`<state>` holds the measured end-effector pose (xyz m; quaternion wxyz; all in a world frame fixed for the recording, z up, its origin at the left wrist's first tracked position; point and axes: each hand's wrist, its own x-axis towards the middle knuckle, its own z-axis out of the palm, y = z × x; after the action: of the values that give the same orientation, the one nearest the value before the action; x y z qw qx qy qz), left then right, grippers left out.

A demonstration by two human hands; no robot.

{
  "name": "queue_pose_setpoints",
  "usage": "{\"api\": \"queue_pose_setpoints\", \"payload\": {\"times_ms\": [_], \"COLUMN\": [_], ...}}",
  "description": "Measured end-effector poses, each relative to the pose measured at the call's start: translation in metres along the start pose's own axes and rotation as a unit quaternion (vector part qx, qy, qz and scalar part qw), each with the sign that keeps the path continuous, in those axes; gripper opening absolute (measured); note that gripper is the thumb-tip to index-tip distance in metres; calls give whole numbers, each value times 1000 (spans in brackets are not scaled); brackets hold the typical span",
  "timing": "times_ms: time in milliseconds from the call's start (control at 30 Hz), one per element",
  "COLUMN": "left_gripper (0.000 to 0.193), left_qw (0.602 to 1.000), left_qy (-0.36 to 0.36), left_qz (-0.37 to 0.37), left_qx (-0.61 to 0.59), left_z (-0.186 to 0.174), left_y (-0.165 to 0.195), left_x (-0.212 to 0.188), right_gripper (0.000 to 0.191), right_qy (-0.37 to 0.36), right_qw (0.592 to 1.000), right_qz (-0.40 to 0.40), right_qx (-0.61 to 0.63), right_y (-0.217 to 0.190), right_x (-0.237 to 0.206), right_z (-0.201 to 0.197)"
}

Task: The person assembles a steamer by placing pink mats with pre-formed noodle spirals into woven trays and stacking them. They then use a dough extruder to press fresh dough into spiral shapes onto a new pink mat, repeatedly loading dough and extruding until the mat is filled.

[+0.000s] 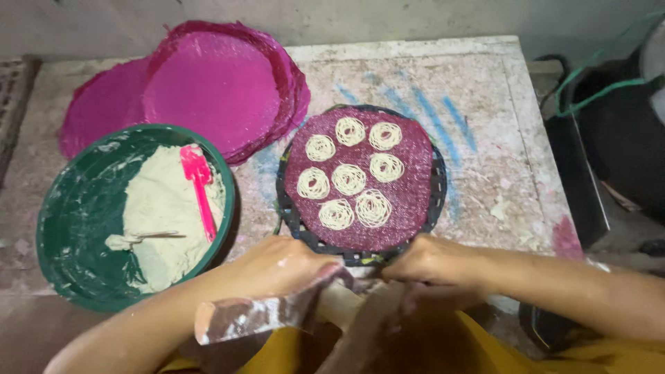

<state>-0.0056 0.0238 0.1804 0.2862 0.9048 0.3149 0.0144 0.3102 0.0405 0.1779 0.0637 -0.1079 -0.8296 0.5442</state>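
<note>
At the bottom centre of the frame, the left hand (280, 266) and the right hand (433, 263) are both closed around a wooden press (298, 312). Just above them lies a purple mat (409, 173) with seven noodle coils (348, 179). A green bowl (76, 215) of dough stands at the left on the desk (499, 138).

Mat (409, 149) lay on a round tray (438, 181), mid-table (499, 90), w/ seven noodle coils (348, 179) on it. Bowl (66, 208) sat to its left, dough (163, 208) inside, spatula (197, 183) & spoon (149, 236) on the dough. Stack of mats (215, 83) lay behind the bowl. Both hands (280, 266) (433, 263) sat at the near edge, on a wooden press (256, 315).
</note>
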Motion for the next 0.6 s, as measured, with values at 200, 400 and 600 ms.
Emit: {"api": "queue_pose_setpoints", "payload": {"times_ms": [200,400,600], "left_gripper": [51,44,42], "left_qw": [791,604,608], "left_qy": [83,-48,249], "left_qz": [-194,54,-193], "left_qx": [-574,-794,-729], "left_z": [-13,78,153], "left_y": [-74,-93,-135], "left_x": [-63,-37,-47], "right_gripper": [30,22,29], "right_qy": [160,186,400], "right_qw": [881,567,754], "right_qz": [-85,-152,80], "right_qx": [-437,-788,-515], "right_y": [-35,-17,59], "right_x": [-20,21,49], "right_z": [-46,-87,-24]}}
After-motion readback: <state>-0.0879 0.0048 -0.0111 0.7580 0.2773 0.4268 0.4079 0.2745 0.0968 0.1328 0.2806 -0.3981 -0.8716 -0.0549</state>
